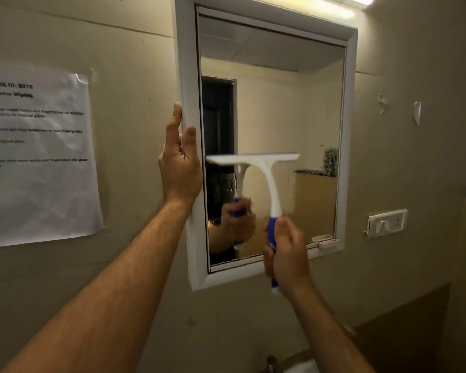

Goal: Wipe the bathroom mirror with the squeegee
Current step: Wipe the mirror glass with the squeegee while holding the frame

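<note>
While left hand (180, 168) clasps mirror (269, 109) frame | right hand (285, 251) grip holds squeegee (264, 173) on glass

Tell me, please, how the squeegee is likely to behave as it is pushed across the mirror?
The squeegee looks like thin moulded plastic, so it is probably light and fairly stiff. Its wide head may tilt under uneven pressure, since only the right hand grips the narrow blue handle. The left hand holds the mirror frame, suggesting it could shift.
</note>
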### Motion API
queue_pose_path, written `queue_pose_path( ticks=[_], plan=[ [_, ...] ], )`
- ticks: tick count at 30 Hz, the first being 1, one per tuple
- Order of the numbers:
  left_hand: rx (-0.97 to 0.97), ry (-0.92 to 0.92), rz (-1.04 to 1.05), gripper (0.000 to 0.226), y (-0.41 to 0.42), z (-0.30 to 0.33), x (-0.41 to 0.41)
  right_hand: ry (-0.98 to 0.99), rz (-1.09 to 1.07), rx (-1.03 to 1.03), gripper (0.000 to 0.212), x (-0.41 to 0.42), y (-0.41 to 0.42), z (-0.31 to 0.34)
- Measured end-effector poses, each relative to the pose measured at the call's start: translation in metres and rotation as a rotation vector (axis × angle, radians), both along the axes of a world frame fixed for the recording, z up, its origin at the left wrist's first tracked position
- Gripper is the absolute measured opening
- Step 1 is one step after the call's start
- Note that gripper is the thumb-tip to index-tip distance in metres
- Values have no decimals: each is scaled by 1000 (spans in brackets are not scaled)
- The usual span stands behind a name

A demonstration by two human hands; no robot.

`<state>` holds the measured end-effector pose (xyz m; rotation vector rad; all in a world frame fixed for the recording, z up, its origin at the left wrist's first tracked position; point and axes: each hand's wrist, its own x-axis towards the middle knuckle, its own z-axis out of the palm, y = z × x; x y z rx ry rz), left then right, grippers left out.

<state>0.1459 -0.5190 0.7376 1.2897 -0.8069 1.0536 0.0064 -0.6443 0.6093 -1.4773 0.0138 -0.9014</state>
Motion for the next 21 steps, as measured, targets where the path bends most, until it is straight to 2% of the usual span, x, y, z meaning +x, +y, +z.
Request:
queue_pose_path(
  ticks=[3,6,8,13,15,21],
  plan=[
    [-3,-9,19,48,0,-1,0,13,35,12,38,-6,4,-39],
    [10,-15,11,48,0,-1,-4,17,42,20,38,-10,7,-47],
    [22,10,9,47,0,0,-7,10,49,22,34,-9,7,-34],
    [23,3,36,48,1,-1,-7,-17,32,-25,38,1,0,22],
    [31,24,29,47,1,-9,-6,-11,26,-22,39,2,0,25],
    [21,60,20,46,0,-34,-8,53,23,15,34,-13,9,-40]
  ],
)
